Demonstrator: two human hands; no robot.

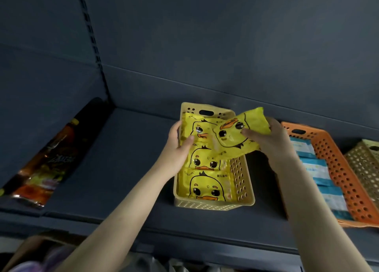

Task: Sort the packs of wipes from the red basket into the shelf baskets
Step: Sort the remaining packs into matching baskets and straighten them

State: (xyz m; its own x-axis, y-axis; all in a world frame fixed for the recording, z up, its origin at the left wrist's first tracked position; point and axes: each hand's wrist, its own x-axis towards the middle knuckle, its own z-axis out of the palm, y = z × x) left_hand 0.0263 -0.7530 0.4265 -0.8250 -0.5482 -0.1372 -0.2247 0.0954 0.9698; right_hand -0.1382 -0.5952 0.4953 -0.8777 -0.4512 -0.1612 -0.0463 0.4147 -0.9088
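A pale yellow perforated basket (pixel 242 181) stands on the dark shelf and holds yellow duck-print packs of wipes (pixel 207 187) laid flat in a row. My right hand (pixel 270 140) grips another yellow duck pack (pixel 235 136), tilted above the basket's far right corner. My left hand (pixel 180 142) grasps the basket's left rim near the back, thumb resting on a pack inside. To the right, an orange perforated basket (pixel 336 165) holds blue-and-white packs of wipes (pixel 315 169). The red basket is out of view.
A tan perforated basket (pixel 363 161) sits at the far right edge. Dark orange snack bags (pixel 47 161) lie on the shelf at left. The shelf's front edge (pixel 184 236) runs below my arms, with blurred items on a lower level.
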